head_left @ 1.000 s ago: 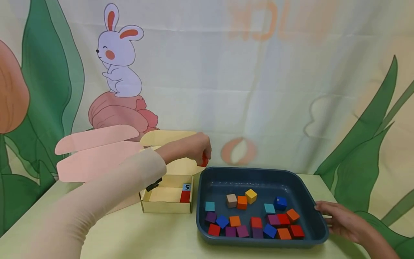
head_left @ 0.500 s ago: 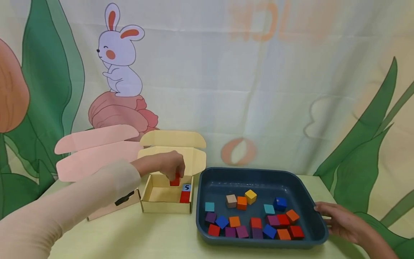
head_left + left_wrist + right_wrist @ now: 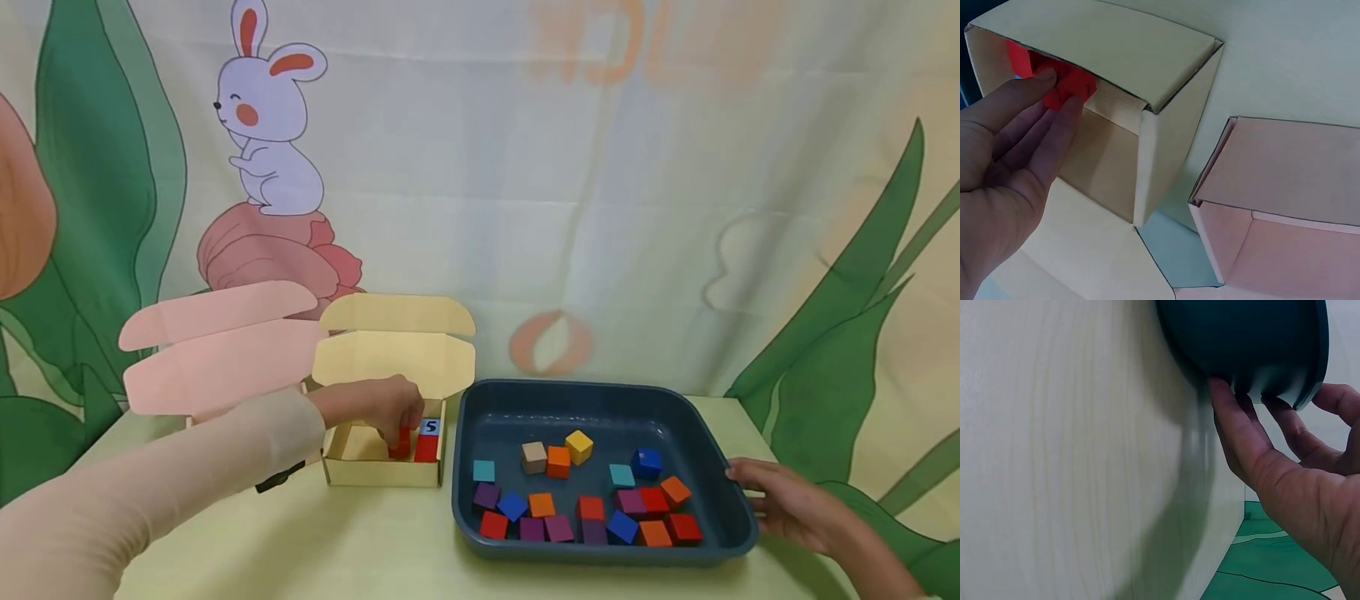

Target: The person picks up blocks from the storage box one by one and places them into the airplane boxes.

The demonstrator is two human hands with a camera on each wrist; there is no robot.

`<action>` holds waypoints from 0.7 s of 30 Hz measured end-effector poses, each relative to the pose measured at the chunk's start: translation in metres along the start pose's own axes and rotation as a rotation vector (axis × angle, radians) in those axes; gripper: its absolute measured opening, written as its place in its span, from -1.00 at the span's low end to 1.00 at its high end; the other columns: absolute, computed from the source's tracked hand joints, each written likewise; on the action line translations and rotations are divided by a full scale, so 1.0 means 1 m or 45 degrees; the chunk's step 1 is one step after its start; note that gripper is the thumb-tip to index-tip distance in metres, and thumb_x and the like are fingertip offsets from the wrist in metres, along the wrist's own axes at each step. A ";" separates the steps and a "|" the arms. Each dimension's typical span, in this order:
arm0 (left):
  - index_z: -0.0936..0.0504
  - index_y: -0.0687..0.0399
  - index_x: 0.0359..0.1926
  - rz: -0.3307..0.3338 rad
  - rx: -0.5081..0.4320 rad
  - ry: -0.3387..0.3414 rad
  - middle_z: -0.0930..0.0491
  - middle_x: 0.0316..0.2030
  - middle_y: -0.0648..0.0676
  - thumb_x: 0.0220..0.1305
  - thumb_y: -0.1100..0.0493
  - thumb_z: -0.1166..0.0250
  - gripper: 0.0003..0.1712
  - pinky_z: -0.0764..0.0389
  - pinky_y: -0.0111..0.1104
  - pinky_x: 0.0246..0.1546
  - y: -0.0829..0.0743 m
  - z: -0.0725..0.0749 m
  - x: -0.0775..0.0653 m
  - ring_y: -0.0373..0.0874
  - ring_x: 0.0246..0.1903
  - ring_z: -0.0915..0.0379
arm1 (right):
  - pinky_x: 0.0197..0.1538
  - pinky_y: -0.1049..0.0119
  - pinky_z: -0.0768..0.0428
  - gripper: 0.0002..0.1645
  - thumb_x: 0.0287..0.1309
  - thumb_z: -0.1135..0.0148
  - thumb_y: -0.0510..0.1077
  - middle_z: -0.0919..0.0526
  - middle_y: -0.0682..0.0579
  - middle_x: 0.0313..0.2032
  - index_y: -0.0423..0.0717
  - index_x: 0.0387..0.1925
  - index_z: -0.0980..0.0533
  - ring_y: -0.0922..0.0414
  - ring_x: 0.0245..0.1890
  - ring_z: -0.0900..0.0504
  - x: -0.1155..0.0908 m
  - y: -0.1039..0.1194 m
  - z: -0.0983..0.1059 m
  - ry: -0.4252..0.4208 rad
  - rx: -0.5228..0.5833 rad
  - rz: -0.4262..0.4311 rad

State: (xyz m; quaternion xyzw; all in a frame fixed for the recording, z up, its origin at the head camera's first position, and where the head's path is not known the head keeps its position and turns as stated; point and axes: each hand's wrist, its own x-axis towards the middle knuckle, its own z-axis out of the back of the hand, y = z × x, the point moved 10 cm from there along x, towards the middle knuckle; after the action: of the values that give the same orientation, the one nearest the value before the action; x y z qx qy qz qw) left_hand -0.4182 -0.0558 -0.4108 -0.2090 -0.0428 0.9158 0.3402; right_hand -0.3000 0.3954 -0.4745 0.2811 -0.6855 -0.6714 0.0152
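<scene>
Our left hand [image 3: 386, 408] is down inside the yellow cardboard box [image 3: 378, 471], fingertips pinching a red cube [image 3: 399, 443]. The left wrist view shows the fingers [image 3: 1054, 122] pressed together around that cube, near the box's inner wall. The cube sits just beside a second red cube [image 3: 426, 448] that lies in the box's right end, with a blue tile marked 5 [image 3: 431, 427] behind it. So the yellow box holds two red cubes plus the numbered tile. Its lid stands open at the back.

Our right hand [image 3: 783, 504] rests against the right edge of the dark blue tray [image 3: 600, 404]. In the right wrist view the fingers [image 3: 1235, 428] are slightly spread, with the tips touching the tray's underside rim, and nothing is pinched.

In the tray we count 18 cubes: 4 red, 4 orange, 4 purple, 3 blue, 2 teal, 1 yellow and 1 tan, though the red-orange split is hard to call. Most are bunched along the near side; the yellow cube [image 3: 579, 446] and the tan cube [image 3: 534, 457] lie farther back.

A pink cardboard box [image 3: 217, 367], lid open, stands left of the yellow box, just beside it. Our left sleeve [image 3: 150, 500] crosses in front of it and hides its body. Everything is on a light green table [image 3: 360, 542], and a cartoon rabbit backdrop [image 3: 266, 117] hangs behind.
</scene>
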 end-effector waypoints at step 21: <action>-0.73 0.19 -0.31 0.016 0.037 -0.081 -0.68 -0.39 0.02 -0.09 0.29 -0.65 -0.70 -0.58 -0.48 -0.36 -0.004 0.000 0.007 -0.24 -0.40 -0.44 | 0.09 0.03 -0.64 -0.18 0.58 0.12 -0.01 -0.52 0.03 0.11 -0.46 0.48 0.20 0.03 0.08 -0.63 0.001 -0.002 0.009 -0.069 -0.055 -0.019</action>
State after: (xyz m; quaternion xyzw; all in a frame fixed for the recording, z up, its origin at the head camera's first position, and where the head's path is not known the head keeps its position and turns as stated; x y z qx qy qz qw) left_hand -0.4206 -0.0481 -0.4128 -0.1751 -0.0388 0.9247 0.3359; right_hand -0.3037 0.4037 -0.4777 0.2676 -0.6690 -0.6934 -0.0024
